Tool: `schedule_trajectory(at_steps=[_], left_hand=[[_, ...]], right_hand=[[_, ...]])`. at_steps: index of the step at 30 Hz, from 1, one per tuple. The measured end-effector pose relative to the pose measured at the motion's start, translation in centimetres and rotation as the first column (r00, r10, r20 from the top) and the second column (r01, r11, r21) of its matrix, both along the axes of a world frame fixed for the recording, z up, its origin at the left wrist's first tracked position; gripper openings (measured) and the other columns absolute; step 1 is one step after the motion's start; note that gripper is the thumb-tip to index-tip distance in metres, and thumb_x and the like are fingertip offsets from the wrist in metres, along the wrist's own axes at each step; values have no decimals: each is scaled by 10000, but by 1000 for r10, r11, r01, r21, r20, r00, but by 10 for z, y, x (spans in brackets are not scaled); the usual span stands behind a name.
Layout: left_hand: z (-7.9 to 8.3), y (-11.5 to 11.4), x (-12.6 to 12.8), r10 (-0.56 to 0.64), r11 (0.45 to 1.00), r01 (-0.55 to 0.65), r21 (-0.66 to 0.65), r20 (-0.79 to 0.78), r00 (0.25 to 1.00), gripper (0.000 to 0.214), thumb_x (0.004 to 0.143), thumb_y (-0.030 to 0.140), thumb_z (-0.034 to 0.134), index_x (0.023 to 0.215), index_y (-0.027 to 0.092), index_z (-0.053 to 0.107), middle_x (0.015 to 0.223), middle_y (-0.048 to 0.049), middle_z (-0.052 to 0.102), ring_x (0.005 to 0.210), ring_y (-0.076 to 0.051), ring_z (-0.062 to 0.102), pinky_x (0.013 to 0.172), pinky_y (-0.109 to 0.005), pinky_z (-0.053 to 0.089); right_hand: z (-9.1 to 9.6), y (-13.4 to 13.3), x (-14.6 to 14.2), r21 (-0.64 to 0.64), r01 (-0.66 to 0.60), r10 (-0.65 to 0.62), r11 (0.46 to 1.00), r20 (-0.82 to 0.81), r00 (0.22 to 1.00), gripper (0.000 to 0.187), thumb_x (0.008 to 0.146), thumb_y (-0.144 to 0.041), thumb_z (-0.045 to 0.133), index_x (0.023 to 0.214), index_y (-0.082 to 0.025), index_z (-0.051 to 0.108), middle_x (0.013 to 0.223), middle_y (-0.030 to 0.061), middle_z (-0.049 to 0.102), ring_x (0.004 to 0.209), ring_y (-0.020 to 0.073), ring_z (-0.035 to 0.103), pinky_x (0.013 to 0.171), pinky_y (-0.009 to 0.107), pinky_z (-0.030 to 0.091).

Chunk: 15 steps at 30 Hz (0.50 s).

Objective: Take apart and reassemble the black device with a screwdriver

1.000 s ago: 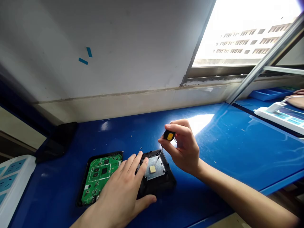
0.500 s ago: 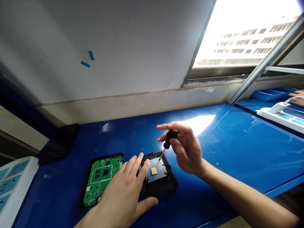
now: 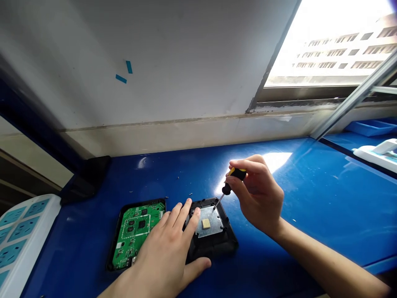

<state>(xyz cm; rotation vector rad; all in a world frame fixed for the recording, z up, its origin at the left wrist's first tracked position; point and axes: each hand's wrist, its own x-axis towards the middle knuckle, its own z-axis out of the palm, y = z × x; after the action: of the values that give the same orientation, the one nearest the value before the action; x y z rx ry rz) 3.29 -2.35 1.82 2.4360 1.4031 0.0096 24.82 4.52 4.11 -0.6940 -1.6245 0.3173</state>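
Nearest, the left hand (image 3: 164, 260) lies flat, fingers spread, pressing one black case half (image 3: 212, 240) near the surface's (image 3: 310, 215) front edge. If it eases, the case could skid. One green circuit board (image 3: 135, 231) sits alongside. Beyond, right hand (image 3: 259, 194) fingers grip one screwdriver (image 3: 231, 184); its tilted tip might slip off the screw.

Glossy blue workbench (image 3: 310, 198) abuts a grey-white wall (image 3: 186, 54) bearing two blue tape strips (image 3: 124, 72). Window (image 3: 335, 41) at upper right admits bright daylight, reflected on the bench surface.
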Motion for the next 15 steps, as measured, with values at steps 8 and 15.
schedule_trajectory(at_steps=[8,15], left_hand=[[-2,0,1,-8,1000,8,9,-30,1000,852,920,570,677,1608,208,329,1687,-179,192,1499,-475,305,1126,-723,355],[-7,-2,-1,5,999,-4,51,-30,1000,848,910,566,694,1606,236,336,1685,-164,226,1496,-452,334,1133,-695,371]], right_hand=[[-8,-3,2,-47,-162,165,986,56,985,414,1019,-129,496,1385,-318,542,1180,52,691,976,181,712,810,401,641],[-2,0,0,-62,-205,201,977,-67,977,279,957,-201,666,1210,-315,648,1098,22,602,881,161,686,732,367,630]])
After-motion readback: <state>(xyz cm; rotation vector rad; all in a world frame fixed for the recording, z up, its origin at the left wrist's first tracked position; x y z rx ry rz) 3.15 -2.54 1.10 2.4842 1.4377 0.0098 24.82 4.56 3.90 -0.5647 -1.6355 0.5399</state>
